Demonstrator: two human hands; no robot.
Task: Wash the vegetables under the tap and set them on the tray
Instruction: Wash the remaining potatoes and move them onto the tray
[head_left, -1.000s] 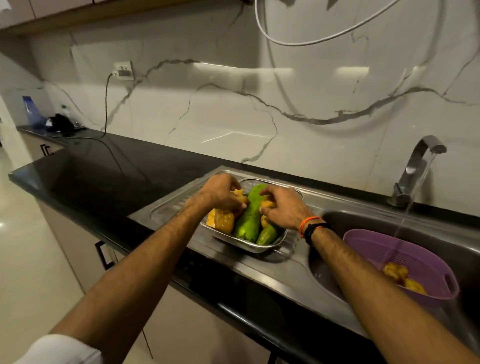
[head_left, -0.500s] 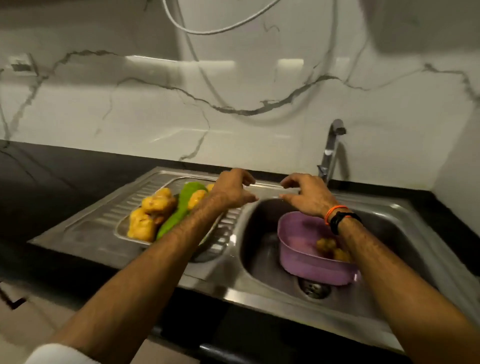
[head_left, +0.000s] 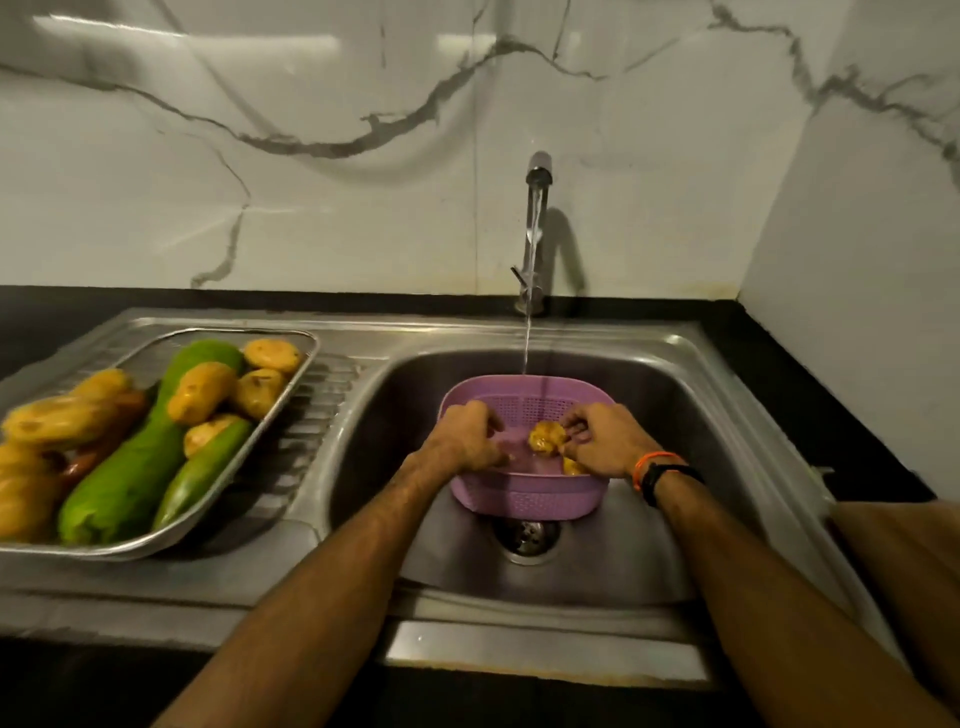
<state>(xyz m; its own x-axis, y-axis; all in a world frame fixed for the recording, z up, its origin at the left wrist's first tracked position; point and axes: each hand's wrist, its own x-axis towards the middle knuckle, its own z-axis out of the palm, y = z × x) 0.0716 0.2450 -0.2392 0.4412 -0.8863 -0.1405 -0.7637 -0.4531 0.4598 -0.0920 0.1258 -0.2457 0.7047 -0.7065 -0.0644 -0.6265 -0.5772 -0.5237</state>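
A purple colander (head_left: 524, 499) stands in the sink basin (head_left: 660, 530) under the running tap (head_left: 538, 218). My right hand (head_left: 605, 441) pinches a yellow potato (head_left: 544, 435) inside the colander, and a second potato (head_left: 573, 466) peeks out below that hand. My left hand (head_left: 462, 434) reaches into the colander's left side with loosely curled fingers and nothing seen in it. The steel tray (head_left: 145, 353) sits on the drainboard at left. It holds a long green gourd (head_left: 135, 467), a smaller green one (head_left: 205, 470) and several potatoes (head_left: 200, 392).
The water stream (head_left: 527, 343) falls onto the colander's far rim. The drain (head_left: 525, 535) lies just in front of the colander. A ribbed steel drainboard (head_left: 311, 415) separates tray and basin. Black counter (head_left: 779, 353) and a marble wall surround the sink.
Both hands left the tray, crossed right over the sink and dropped into the colander. The right hand has taken hold of a potato. The view swung right toward the tap.
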